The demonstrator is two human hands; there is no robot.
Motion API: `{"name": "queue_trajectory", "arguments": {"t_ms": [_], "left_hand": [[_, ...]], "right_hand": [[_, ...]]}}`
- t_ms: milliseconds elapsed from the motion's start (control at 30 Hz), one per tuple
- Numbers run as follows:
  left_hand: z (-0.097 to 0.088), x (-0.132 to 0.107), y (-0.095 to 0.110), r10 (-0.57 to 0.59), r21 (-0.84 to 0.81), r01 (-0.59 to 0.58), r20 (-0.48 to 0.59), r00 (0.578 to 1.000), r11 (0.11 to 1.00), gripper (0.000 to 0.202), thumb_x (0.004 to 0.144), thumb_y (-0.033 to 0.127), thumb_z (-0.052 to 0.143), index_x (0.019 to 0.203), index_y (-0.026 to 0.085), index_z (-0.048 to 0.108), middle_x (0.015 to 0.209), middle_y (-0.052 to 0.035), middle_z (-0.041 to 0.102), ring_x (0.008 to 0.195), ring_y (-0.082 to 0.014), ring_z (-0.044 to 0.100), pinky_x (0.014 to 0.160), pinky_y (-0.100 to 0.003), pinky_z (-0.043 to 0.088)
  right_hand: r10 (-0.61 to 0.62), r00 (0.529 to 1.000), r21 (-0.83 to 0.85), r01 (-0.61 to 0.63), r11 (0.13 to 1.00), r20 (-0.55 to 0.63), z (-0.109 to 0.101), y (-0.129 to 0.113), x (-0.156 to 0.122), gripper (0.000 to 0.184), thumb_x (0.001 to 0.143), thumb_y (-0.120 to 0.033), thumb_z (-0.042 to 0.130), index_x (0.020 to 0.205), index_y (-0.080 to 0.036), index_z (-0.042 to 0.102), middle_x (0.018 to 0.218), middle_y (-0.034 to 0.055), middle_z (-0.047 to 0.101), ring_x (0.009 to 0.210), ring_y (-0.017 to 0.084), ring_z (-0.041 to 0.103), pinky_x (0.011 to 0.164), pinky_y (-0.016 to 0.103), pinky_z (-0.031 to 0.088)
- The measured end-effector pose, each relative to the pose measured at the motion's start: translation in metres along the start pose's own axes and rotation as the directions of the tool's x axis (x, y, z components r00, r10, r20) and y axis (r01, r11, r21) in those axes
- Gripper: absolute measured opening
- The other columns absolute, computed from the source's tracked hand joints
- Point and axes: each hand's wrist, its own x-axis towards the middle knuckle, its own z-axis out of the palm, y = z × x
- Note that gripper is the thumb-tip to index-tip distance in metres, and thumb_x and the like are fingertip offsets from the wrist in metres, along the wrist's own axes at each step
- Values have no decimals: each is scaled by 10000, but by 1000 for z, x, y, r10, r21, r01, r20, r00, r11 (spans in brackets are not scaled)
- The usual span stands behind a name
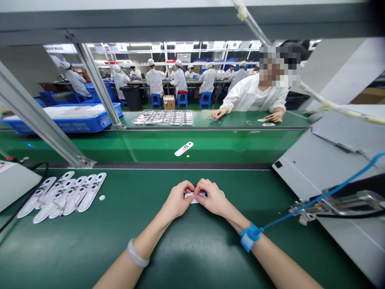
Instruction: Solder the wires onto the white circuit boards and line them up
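Both hands meet over a white, long rounded panel (195,200) with dark electronic parts on it, lying on the green mat. My left hand (179,198) is closed, its thumb and fingertips pinching at the panel's left end. My right hand (211,196), closed too, has thumb and index pressed together on the panel's middle. The fingers hide most of the panel and any small part between them. A blue wrist strap (249,237) with a coiled cord is around my right wrist, and a pale bangle (137,253) circles the left.
Several similar panels (87,196) lie overlapping at left, a small wired disc (102,197) beside them. Another panel (184,149) rests on the green conveyor strip. A metal-tipped machine (333,206) stands right. Across, a co-worker (255,94) handles small parts near a filled tray (164,117).
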Motion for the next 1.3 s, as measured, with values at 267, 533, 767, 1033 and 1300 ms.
{"name": "queue_trajectory", "arguments": {"t_ms": [267,533,767,1033,1300], "left_hand": [[2,5,4,-89,-41,90,18,996,995,288,648,-52,532,825,173,562,821,-2,639,794,-142,602,752,-268,490],[0,5,7,-145,-58,148,47,988,987,297,641,-37,538,840,183,545,824,-2,614,787,-142,582,723,-260,485],[2,11,3,-130,-24,131,45,991,991,326,598,-65,515,812,180,546,775,20,604,722,-113,547,677,-227,461],[0,4,4,23,86,-24,7,1000,996,288,663,-41,536,834,170,633,804,-2,648,747,-139,590,721,-268,482],[3,-19,4,344,429,-374,148,927,822,362,898,36,390,968,208,701,1057,-79,653,913,-218,539,792,-362,480]], "right_hand": [[67,997,27,-68,997,42,-2,0,4,105,761,-104,583,708,-194,597,850,-5,597,877,162,539,840,354,346],[94,993,46,-98,994,71,-2,1,4,102,777,-135,565,696,-194,582,851,0,601,868,174,524,833,377,323],[94,994,17,-95,995,59,4,-1,7,118,781,-116,536,694,-185,577,865,17,594,893,191,517,834,396,310],[-44,999,54,44,998,8,-17,18,-8,207,760,-80,603,926,-202,613,970,20,619,927,167,561,851,339,427],[33,996,-46,-37,998,-83,-21,31,-41,242,835,-214,615,1070,-209,559,1156,71,538,1056,218,499,936,411,428]]}}
